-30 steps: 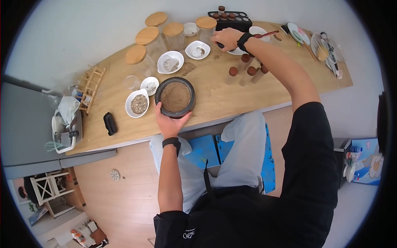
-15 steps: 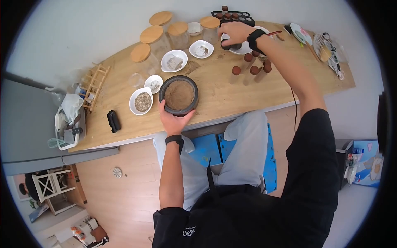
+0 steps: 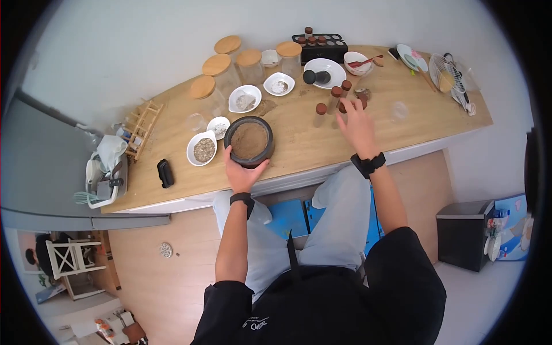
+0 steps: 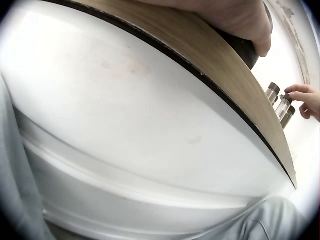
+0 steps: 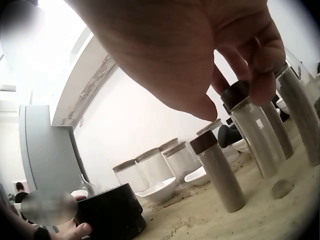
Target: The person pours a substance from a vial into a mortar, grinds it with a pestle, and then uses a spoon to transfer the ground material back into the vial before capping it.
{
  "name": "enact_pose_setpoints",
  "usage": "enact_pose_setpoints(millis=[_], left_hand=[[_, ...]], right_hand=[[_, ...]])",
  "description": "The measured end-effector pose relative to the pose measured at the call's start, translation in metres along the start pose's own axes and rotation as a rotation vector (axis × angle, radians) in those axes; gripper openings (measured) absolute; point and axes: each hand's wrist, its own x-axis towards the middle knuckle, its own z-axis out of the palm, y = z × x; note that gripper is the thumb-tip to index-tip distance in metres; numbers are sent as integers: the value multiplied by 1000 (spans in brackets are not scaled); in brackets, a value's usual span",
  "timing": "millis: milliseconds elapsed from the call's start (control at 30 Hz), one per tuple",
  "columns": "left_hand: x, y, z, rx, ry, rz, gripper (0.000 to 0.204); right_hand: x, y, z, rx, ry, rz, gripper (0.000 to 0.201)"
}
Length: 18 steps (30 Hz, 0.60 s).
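My right hand has come back from the far dish, pestle left there, and now touches a corked vial with loosely curled fingertips. My left hand grips the mortar near the counter edge.

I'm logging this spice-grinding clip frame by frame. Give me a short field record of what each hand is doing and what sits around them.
left hand: grips the near rim of the mortar
mortar: dark bowl on the wooden table, filled with brown powder
right hand: fingers at the brown-capped tubes
tubes: upright, clustered right of the mortar
pestle: lying in a white dish at the back
near mortar: small white bowls of spices
back row: glass jars with wooden lids
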Motion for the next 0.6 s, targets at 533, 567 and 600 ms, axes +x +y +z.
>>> enact_pose_setpoints(millis=[533, 567, 600], left_hand=[[-41, 100, -5, -203, -70, 364, 56], [-44, 124, -2, -219, -93, 337, 54], [-47, 139, 2, -217, -83, 320, 54]], right_hand=[[-83, -48, 7, 799, 238, 349, 34], [-96, -61, 5, 794, 216, 341, 34], [-107, -73, 4, 889, 173, 358, 34]])
